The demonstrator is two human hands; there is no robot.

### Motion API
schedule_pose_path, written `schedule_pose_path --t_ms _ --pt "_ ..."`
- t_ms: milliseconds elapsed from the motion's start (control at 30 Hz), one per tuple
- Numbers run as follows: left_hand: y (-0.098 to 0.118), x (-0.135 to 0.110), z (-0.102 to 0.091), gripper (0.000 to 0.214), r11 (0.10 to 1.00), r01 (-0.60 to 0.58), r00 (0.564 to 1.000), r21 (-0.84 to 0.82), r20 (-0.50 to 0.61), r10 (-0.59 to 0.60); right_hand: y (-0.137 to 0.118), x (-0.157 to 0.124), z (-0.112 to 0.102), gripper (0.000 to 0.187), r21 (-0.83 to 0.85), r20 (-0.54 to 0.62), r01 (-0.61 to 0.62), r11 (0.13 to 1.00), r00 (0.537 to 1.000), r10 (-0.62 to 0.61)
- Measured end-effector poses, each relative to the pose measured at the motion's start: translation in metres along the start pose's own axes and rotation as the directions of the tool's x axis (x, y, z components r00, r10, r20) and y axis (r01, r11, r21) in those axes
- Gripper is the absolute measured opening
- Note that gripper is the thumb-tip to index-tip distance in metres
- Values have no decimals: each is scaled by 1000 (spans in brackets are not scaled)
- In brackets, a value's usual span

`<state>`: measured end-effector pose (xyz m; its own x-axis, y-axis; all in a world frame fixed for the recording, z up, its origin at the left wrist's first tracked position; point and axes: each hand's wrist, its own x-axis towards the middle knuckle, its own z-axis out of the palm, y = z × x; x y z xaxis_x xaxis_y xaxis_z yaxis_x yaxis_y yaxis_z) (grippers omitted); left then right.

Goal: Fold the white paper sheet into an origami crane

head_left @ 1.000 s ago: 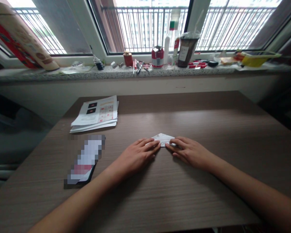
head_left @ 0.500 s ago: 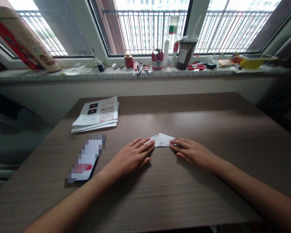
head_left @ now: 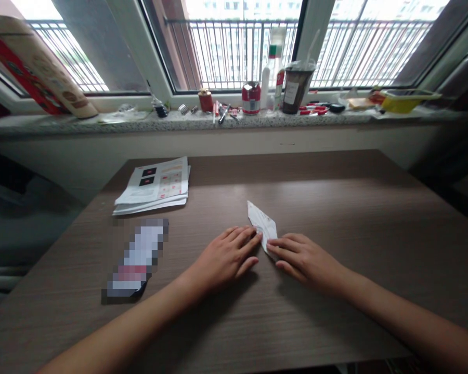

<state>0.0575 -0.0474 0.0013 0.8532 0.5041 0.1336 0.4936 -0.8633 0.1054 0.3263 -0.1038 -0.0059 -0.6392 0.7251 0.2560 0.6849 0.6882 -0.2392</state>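
Observation:
A small folded white paper [head_left: 262, 224] lies on the brown wooden table [head_left: 335, 208], turned so that it points away and to the left. My left hand [head_left: 228, 255] rests flat with its fingers stretched out, the fingertips at the paper's near left edge. My right hand [head_left: 302, 258] lies flat too, fingers extended, its fingertips pressing the paper's near end.
A phone [head_left: 136, 259] lies to the left of my left arm. A stack of printed sheets [head_left: 156, 184] sits at the table's back left. The window sill [head_left: 179, 120] beyond holds a red can [head_left: 251, 97], a drink cup [head_left: 295, 85], a bottle [head_left: 270, 70] and small items.
The folded paper has been rotated from lying crosswise to pointing away from me. Both hands have drawn slightly nearer to me with it.

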Motion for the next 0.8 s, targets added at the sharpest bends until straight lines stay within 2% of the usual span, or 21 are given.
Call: schedule_pose_path --t_ms 133,233,300,400,533,667,800 --pt "-5 4 -1 49 998 2 1000 -55 -7 -3 -6 4 -4 35 89 17 63 994 998 -65" --pt "-8 9 -3 42 995 5 1000 -99 -12 -7 3 10 -6 32 164 13 69 984 997 -72" --pt "-9 12 -3 39 993 6 1000 -117 -25 -9 14 15 -8 30 195 -34 57 979 998 -51" --pt "-10 16 -3 40 993 2 999 -120 -44 -8 30 23 -8 30 173 -119 55 983 992 -35" --pt "-10 20 1 43 997 0 998 -72 -66 -5 43 28 -1 28 130 -115 74 989 992 -59" --pt "-11 23 6 47 1000 8 993 12 -114 -7 44 27 6 30 101 -95 63 993 994 -54" --pt "-10 24 8 41 998 39 992 40 -125 -34 39 28 5 31 69 -81 54 996 996 -48"
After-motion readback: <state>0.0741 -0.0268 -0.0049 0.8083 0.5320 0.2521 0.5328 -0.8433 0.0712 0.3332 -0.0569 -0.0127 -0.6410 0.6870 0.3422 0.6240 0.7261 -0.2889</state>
